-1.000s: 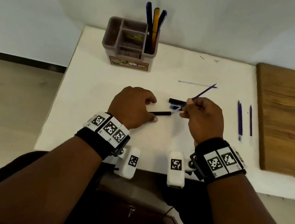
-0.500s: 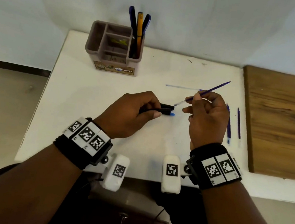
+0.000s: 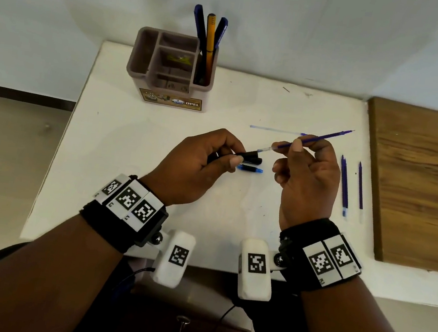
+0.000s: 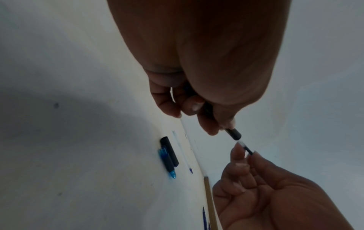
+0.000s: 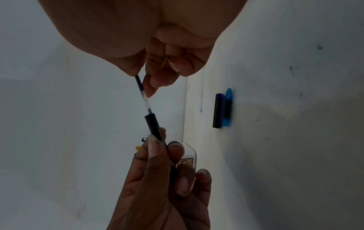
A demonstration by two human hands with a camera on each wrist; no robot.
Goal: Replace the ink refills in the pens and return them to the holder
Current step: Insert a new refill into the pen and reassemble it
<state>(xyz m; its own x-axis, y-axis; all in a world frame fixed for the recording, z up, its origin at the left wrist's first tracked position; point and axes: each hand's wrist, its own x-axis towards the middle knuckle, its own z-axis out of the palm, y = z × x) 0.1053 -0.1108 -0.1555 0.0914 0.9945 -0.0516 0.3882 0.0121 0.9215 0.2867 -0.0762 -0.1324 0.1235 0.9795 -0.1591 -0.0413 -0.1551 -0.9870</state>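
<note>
Refill [image 3: 315, 139] pinched by right hand [image 3: 307, 182], left hand [image 3: 198, 168] pinching barrel [image 5: 153, 124]; head view alone shows holder [image 3: 168, 77].

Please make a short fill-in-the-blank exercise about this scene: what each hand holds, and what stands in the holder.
1. The right hand pinches a thin blue ink ____.
2. The left hand holds a black pen ____, its open end facing the refill.
3. The holder has ____ pens standing in its right compartment.
4. A black cap and a blue pen piece lie side by side on the ____.

Missing words: refill; barrel; three; table
</note>
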